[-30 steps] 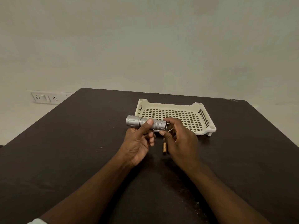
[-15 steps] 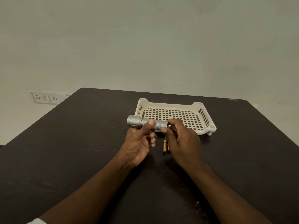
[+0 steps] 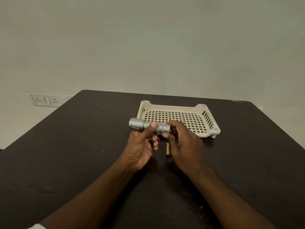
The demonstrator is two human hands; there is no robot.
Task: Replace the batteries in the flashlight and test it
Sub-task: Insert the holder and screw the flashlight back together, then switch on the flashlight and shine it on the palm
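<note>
My left hand (image 3: 142,147) grips a silver flashlight (image 3: 140,125) around its knurled body and holds it level above the dark table (image 3: 79,146), with its head pointing left. My right hand (image 3: 185,146) is curled at the flashlight's tail end, thumb and fingers pinching a dark part (image 3: 172,129) against the tube opening. That hand mostly hides the part. One brown battery (image 3: 167,150) lies on the table between my hands, just left of my right palm.
A cream perforated plastic basket (image 3: 210,120) with nothing in it stands right behind my hands. A wall socket panel (image 3: 44,100) is on the wall at the far left. The table's far edge runs just beyond the basket.
My right hand has closed in on the tail end, and the gold piece seen there earlier no longer shows. It now hides a second battery on the table. The flashlight has barely moved.
</note>
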